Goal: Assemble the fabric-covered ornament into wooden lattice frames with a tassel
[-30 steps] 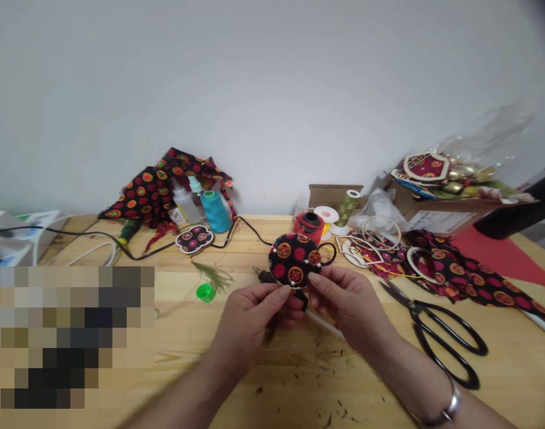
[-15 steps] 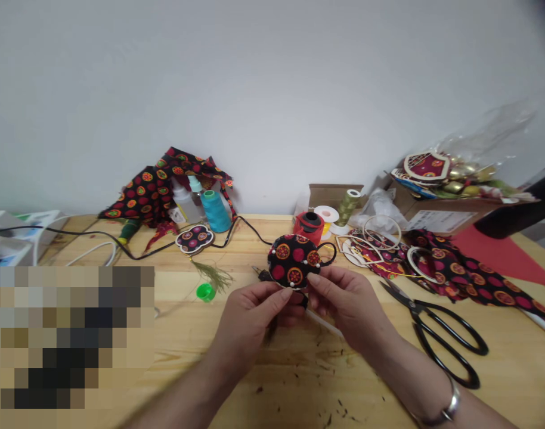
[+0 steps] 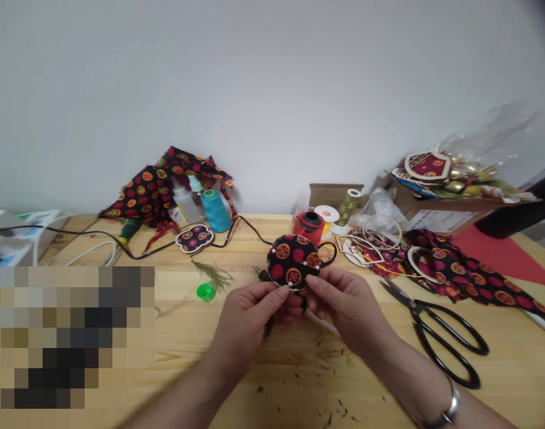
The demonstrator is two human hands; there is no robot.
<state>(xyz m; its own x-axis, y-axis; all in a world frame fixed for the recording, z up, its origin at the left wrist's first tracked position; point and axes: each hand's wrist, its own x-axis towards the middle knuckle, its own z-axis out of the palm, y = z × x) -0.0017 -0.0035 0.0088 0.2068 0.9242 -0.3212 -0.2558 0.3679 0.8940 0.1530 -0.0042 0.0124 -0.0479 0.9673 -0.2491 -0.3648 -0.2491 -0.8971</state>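
Note:
Both my hands hold up a round pad (image 3: 294, 261) covered in black cloth with red and orange circles, white pin heads along its rim and a thin black loop at its right side. My left hand (image 3: 254, 316) pinches the pad's lower left edge between thumb and fingers. My right hand (image 3: 344, 304) pinches the lower right edge, thumb on top. The pad hangs a little above the wooden table (image 3: 272, 381). A silver bracelet is on my right wrist.
Black scissors (image 3: 437, 330) lie to the right. Behind are a teal thread cone (image 3: 215, 211), glue bottles, a red spool (image 3: 310, 225), an olive spool (image 3: 346, 206), patterned cloth heaps (image 3: 156, 187), hoops, a cardboard box (image 3: 446, 214), a green cap (image 3: 205, 292), a black cable.
The pad has shifted slightly up and left between my fingers; my hands stay almost where they were.

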